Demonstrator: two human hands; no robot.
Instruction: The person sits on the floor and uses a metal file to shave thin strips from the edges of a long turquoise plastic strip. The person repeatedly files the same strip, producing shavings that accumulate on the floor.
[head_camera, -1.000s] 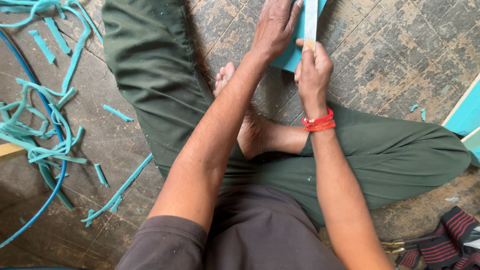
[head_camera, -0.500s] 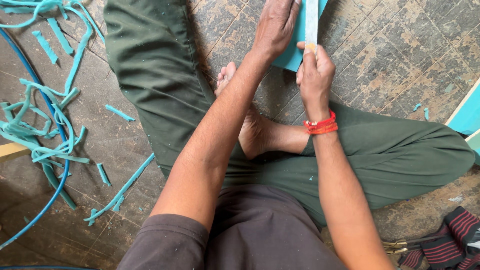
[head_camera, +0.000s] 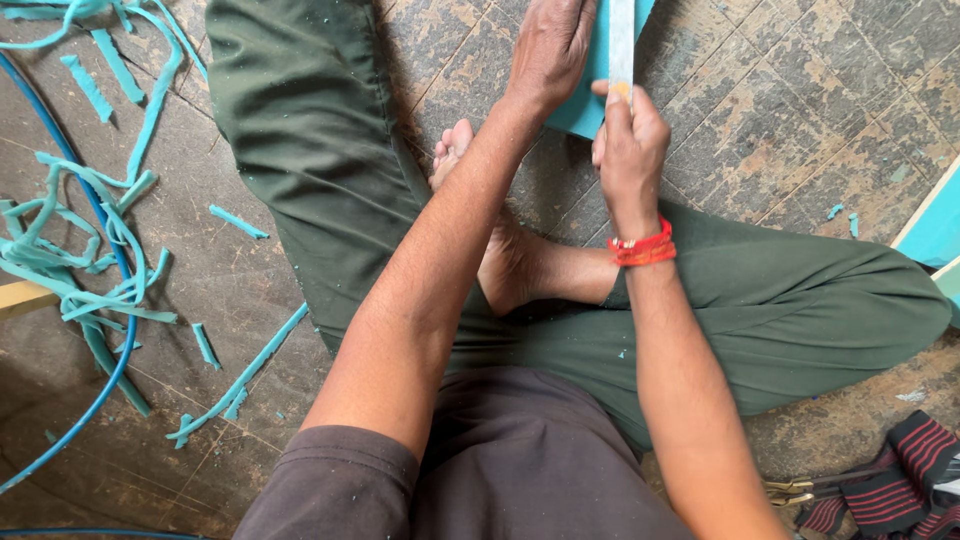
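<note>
A person sits cross-legged on a worn floor of scuffed, cracked squares. Closest to the camera, at 6 o'clock, is a dark grey shirt. Past it come green trousers, with one bare foot tucked in at the middle.

Low at 4 o'clock lies a striped cloth in black, red and grey, and a pair of scissors peeks out beside it.

Both arms reach up toward 12 o'clock. The right wrist wears a red thread band. The right hand is curled tight into a fist around the near end of a long, flat, pale strip — it stands straight up the picture and runs off the top edge. What kind of tool it is, I cannot tell. The left hand is spread flat, palm down, pressing on a blue-green sheet that lies on the floor just past the foot. The pale strip lies on this sheet, just beside the left hand.

Over at 9 to 10 o'clock there is a messy heap of blue-green cut strips, with a thin blue cord curving through them. At 3 o'clock, the corner of another blue-green panel shows at the edge.
</note>
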